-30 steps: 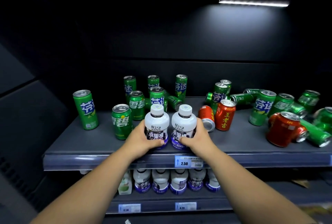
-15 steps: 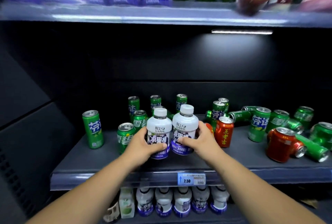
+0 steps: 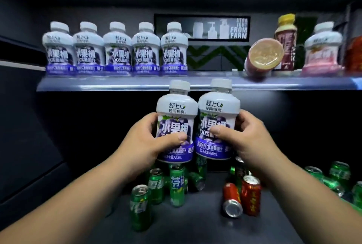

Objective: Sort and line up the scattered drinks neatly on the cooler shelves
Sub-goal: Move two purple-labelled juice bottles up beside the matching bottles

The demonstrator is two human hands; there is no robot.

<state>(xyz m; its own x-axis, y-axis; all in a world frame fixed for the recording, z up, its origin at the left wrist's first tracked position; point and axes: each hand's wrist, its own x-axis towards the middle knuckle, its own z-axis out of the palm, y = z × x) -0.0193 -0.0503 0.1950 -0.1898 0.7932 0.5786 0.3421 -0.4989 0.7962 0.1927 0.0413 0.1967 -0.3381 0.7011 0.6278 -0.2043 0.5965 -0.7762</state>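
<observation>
Two purple juice bottles, one gripped in my left hand (image 3: 146, 142) and one (image 3: 216, 124) in my right hand (image 3: 248, 138), raised since a second ago from the can shelf (image 3: 195, 222) to just below the upper shelf (image 3: 127, 84), next to join the row of five (image 3: 115, 50), right end.

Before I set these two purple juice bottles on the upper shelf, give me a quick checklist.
1. Left hand grips the left bottle: ok.
2. Right hand grips the right bottle: ok.
3. Both bottles upright: ok.
4. Free space right of the purple row on the upper shelf: ok.
5. Tipped brown bottle overhanging the shelf edge: not ok.
6. Room behind the row: cannot tell.
</observation>
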